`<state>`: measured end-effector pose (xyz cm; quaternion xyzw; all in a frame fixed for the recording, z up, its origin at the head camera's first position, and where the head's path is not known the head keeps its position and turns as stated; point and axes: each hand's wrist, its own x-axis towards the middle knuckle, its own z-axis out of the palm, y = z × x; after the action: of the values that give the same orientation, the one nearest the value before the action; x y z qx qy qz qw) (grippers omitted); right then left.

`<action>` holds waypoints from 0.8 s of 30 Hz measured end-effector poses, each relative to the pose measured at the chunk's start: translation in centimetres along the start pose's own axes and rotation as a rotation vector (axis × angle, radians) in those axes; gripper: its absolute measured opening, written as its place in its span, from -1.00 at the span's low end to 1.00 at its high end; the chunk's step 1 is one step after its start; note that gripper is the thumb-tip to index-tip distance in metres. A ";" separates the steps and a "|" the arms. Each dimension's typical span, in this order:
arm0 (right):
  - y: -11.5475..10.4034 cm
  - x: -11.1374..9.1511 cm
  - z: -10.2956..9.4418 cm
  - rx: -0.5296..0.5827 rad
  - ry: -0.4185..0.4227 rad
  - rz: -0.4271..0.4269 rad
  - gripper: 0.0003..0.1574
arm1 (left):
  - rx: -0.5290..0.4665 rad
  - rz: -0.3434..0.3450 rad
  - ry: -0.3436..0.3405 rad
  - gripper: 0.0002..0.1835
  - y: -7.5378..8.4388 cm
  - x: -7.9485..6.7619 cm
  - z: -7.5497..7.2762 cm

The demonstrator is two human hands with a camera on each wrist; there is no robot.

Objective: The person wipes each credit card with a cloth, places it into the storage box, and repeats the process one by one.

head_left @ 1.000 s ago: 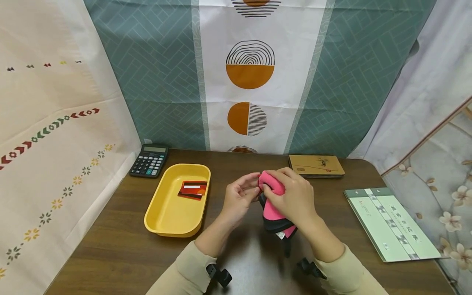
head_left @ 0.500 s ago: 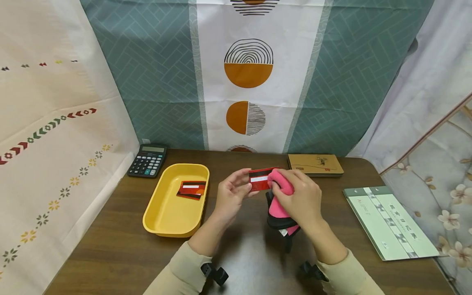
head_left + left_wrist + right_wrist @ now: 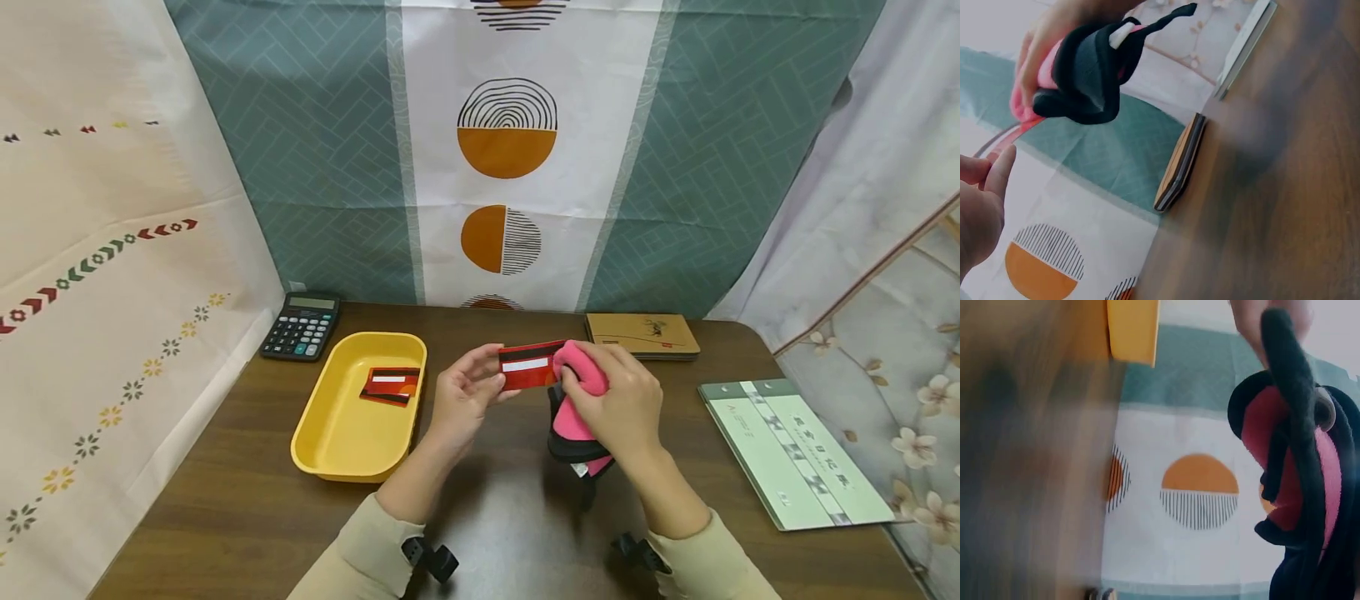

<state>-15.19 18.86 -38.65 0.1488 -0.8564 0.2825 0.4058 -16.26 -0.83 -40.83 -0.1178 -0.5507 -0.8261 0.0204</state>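
A red card (image 3: 525, 367) with a dark stripe and a white strip is pinched by my left hand (image 3: 462, 395) at its left end. Its right end meets a folded pink and black cloth (image 3: 573, 423), which my right hand (image 3: 622, 400) grips from above and the right. In the left wrist view, the black side of the cloth (image 3: 1088, 72) faces the camera and a dark strap sticks out. From the right wrist, pink and black folds of the cloth (image 3: 1329, 481) show close up. Whether the cloth covers the card's right end, I cannot tell.
Left of my hands stands a yellow tray (image 3: 318, 454) holding red cards (image 3: 392, 383). A calculator (image 3: 302, 327) lies behind it. Brown notebooks (image 3: 643, 335) lie at the back right, and a pale green book (image 3: 795, 454) lies at the right edge of the table (image 3: 225, 517).
The red card, hidden among the fingers a second ago, now shows between my hands. My right hand has moved slightly right with the cloth, and my left hand slightly left.
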 end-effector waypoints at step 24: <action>-2.6 0.0 0.7 0.051 -0.050 -0.041 -0.57 | 0.256 0.101 -0.113 -0.63 -0.7 -0.4 0.4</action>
<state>-14.36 16.35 -38.12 0.1836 -0.8555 0.2920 0.3861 -15.96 -0.21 -41.40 -0.1880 -0.6454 -0.7389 0.0458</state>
